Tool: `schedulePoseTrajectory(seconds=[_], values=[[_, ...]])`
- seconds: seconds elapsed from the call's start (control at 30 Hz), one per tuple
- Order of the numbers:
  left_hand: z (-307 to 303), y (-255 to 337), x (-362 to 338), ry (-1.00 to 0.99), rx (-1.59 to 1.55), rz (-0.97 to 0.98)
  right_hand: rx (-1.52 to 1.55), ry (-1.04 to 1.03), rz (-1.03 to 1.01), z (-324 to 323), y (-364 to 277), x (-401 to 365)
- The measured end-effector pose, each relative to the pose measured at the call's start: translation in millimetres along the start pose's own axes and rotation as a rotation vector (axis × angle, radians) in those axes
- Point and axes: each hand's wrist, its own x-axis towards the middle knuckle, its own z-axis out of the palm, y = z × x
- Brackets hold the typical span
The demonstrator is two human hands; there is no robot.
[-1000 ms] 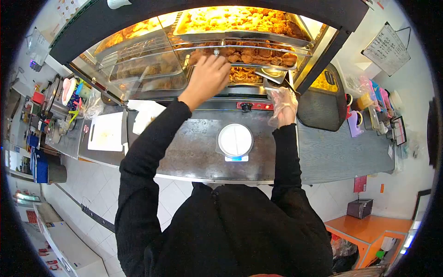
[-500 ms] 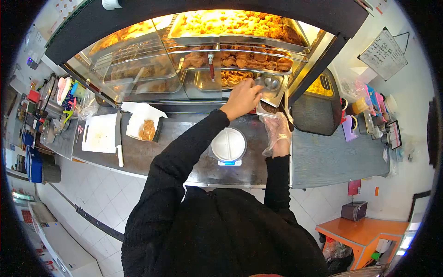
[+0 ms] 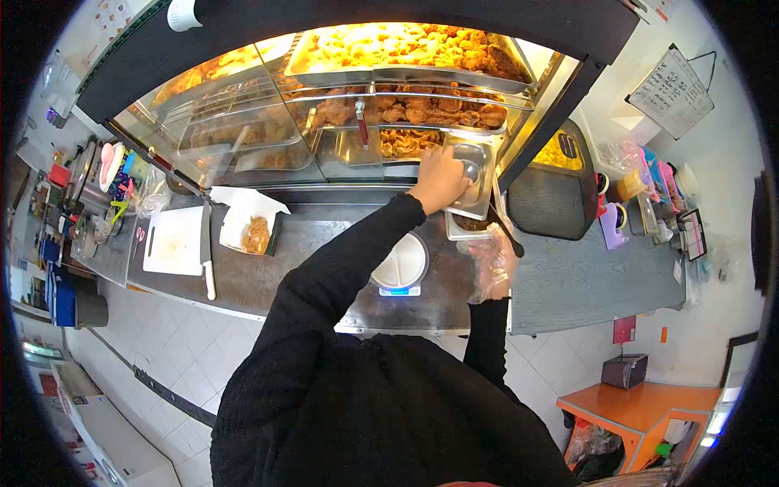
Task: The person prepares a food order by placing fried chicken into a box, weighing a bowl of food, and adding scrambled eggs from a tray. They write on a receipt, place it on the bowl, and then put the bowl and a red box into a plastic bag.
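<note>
The left hand point(image 3: 441, 180) is at the left side of a tilted steel lid point(image 3: 483, 154), its fingers bent and close together; whether they pinch the rim cannot be told. The lid hangs over a steel container point(image 3: 456, 230) of dark contents at the far edge of the surface point(image 3: 324, 282), right of its middle. The right hand point(image 3: 497, 264), in a loose plastic glove point(image 3: 485, 280), is at the container's near side; folds of plastic hide how firmly its fingers close.

If the left fingers bear on one side only, the lid could swing and knock the container, slopping its contents. The dark-handled utensil point(image 3: 511, 237) slants beside both; a bump from the lid or glove could lever it out. Slack plastic could also catch under the container's rim or dip into it. The left sleeve point(image 3: 357, 256) passes close to the divided bowl point(image 3: 402, 264) on the scale point(image 3: 399, 291), towards the near edge, so a low elbow could nudge it.
</note>
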Motion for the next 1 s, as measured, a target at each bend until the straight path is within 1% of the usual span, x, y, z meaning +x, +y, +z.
schedulePoseTrajectory(seconds=[0.07, 0.1, 0.17, 0.2, 0.23, 0.33, 0.37, 0.4, 0.47, 0.5, 0.53, 0.6, 0.63, 0.67, 0.73, 0.77, 0.8, 0.83, 0.9, 0.93, 1.0], values=[[7.6, 6.4, -3.2, -0.061, 0.082, -0.023, 0.010, 0.009, -0.049, -18.5, 9.2, -3.1], [15.5, 8.4, -7.3, -0.076, 0.088, -0.032, 0.032, -0.023, -0.049, -27.0, 9.7, -8.3], [35.3, 16.3, -20.9, -0.132, 0.014, -0.073, 0.021, 0.023, -0.084, -60.5, 26.2, -15.7], [40.3, 23.4, -28.1, -0.160, -0.023, -0.095, 0.013, 0.046, -0.100, -67.4, 28.6, -22.3], [44.2, 31.6, -35.0, -0.176, -0.051, -0.101, 0.150, 0.108, 0.029, -74.5, 29.7, -29.0], [79.2, 55.4, -57.7, -0.147, -0.029, -0.031, 0.165, 0.135, 0.033, -96.3, 48.0, -51.7], [96.3, 64.0, -65.9, -0.112, 0.059, 0.000, 0.164, 0.149, 0.032, -111.9, 60.5, -54.3], [111.5, 70.2, -71.1, -0.156, 0.051, 0.000, 0.165, 0.165, 0.028, -130.0, 76.2, -54.8], [131.2, 81.8, -77.6, -0.243, 0.040, 0.009, 0.171, 0.225, 0.013, -144.0, 88.2, -61.5], [129.5, 88.2, -79.8, -0.193, 0.062, 0.029, 0.175, 0.270, 0.005, -141.2, 90.9, -67.0], [127.3, 90.4, -81.0, -0.208, 0.077, 0.067, 0.179, 0.317, -0.004, -141.6, 93.8, -72.9], [117.8, 86.9, -80.0, -0.240, 0.102, 0.142, 0.174, 0.275, 0.067, -152.2, 103.1, -79.8], [100.8, 87.8, -78.0, -0.263, 0.076, 0.120, 0.196, 0.241, 0.104, -152.3, 105.8, -77.7], [96.0, 80.6, -79.1, -0.191, 0.115, 0.158, 0.218, 0.204, 0.141, -152.3, 108.7, -77.0], [72.4, 63.3, -83.3, -0.100, 0.149, 0.210, 0.198, 0.223, 0.068, -150.5, 121.1, -78.1], [60.5, 51.0, -86.1, -0.116, 0.152, 0.191, 0.118, 0.212, 0.064, -139.1, 110.1, -84.0], [46.7, 37.4, -91.7, -0.060, 0.070, 0.168, 0.035, 0.198, 0.063, -126.7, 95.0, -92.1], [22.8, 29.0, -99.0, -0.123, 0.146, 0.118, -0.059, 0.226, 0.013, -123.3, 90.0, -96.3], [-17.9, 3.0, -121.8, -0.111, 0.132, 0.033, -0.252, 0.274, -0.086, -119.3, 86.2, -100.5], [-34.8, -9.7, -136.8, -0.147, 0.170, -0.074, -0.399, 0.356, -0.257, -121.0, 88.8, -97.8], [-60.7, -42.8, -172.5, -0.135, 0.169, -0.181, -0.694, 0.505, -0.605, -130.5, 95.7, -88.6]])
